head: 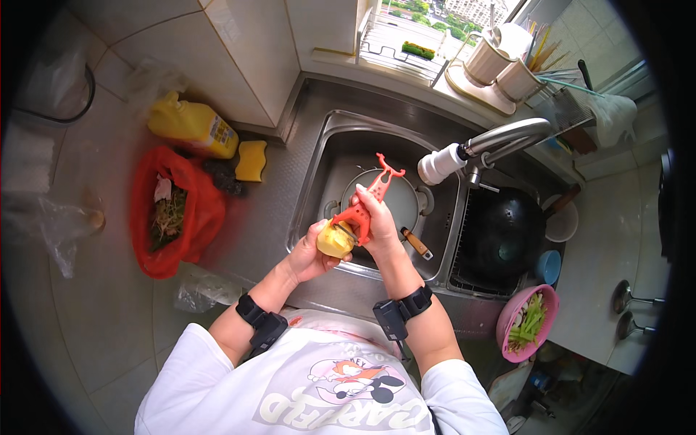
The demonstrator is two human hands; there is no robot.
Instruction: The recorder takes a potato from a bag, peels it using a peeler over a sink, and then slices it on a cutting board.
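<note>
My left hand (314, 251) holds a pale yellow potato (335, 239), largely bare of skin, over the near edge of the sink. In my right hand (380, 224) is a red plastic peeler (376, 191), its blade end against the potato's upper right side and its forked end pointing up and away. Below both hands, a round pot with two side handles (392, 187) sits in the stainless steel sink basin (331, 157). A wooden-handled tool (416, 243) lies at the pot's near right; its other end is hidden.
The faucet (508, 136) reaches over the basin from the right. A black wok (489, 239) fills the second basin. At left are a red bag of scraps (209, 228), a yellow jug (190, 128) and a sponge (251, 161). A pink basket of cut vegetables (505, 326) stands right.
</note>
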